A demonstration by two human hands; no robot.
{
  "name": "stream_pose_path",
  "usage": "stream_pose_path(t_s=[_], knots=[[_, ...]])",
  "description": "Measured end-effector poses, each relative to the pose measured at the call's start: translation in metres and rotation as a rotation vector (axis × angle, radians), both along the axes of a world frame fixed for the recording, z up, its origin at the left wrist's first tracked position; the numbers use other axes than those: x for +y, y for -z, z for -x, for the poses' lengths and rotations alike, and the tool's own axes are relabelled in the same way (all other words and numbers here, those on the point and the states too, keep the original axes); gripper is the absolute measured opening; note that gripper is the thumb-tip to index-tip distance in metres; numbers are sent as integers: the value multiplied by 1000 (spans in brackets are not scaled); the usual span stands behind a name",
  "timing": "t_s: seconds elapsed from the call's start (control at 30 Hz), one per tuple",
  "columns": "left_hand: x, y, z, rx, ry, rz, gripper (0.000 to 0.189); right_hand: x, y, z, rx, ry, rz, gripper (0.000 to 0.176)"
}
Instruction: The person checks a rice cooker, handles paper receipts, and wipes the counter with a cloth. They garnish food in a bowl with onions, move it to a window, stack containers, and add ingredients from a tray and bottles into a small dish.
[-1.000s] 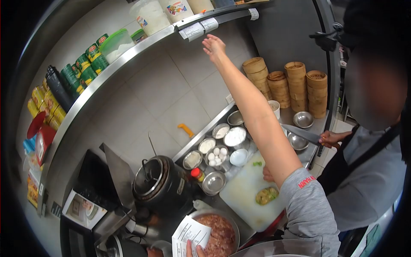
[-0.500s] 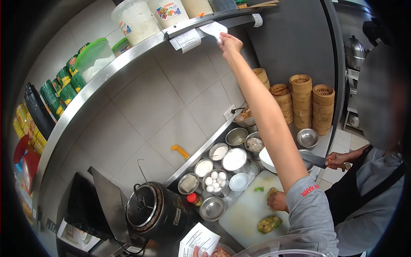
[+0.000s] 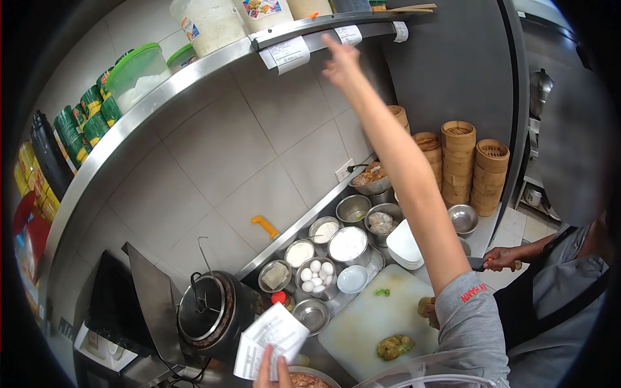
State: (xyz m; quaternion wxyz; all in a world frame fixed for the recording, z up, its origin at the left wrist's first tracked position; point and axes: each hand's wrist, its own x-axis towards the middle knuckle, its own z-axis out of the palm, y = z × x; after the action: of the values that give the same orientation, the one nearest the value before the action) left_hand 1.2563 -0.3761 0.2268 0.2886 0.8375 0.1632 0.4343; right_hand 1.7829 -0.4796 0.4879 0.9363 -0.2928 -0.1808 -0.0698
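While the right hand [image 3: 341, 63] is up by the shelf edge [image 3: 220, 57], fingers apart, index aiming up-left near the middle slip [image 3: 348, 35] hanging there, the left hand [image 3: 273, 374] is low in view, fingers clamped on the printed slips [image 3: 273, 337]. They sit between the black pot [image 3: 217, 315] and meat bowl [image 3: 328, 375], print toward camera. Long axis seems to run lower-left to upper-right; overlap muddies it.

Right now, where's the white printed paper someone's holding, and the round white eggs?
White printed paper [image 3: 272, 332]: head view, middle of the sheet.
Round white eggs [image 3: 316, 280]: head view, shell amid the pile.
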Motion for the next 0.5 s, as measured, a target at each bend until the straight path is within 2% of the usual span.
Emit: stream_pose_path(t_s=[0.03,0.07,0.1,0.13,0.2,0.27,0.4,0.5], knots=[[1,-11,-10,-40,7,-59,27,13,3,10,-88,-208,47,92],[-2,-16,-18,-75,19,-66,27,31,6,2,-137,-332,97,95],[-5,-22,-25,-109,34,-77,28,38,7,10,-232,-460,16,82],[-8,-27,-31,-143,51,-89,28,43,7,17,-200,-331,-42,72],[-26,-38,-39,-267,124,429,28,38,8,27,-144,-138,-130,58],[-11,-23,-39,-179,165,-27,28,22,14,30,-89,-19,-189,50],[-6,-25,-30,-60,54,-99,28,-4,15,10,-31,86,-166,55],[-6,-27,-33,-105,69,-163,28,-12,4,0,-48,96,-138,57]])
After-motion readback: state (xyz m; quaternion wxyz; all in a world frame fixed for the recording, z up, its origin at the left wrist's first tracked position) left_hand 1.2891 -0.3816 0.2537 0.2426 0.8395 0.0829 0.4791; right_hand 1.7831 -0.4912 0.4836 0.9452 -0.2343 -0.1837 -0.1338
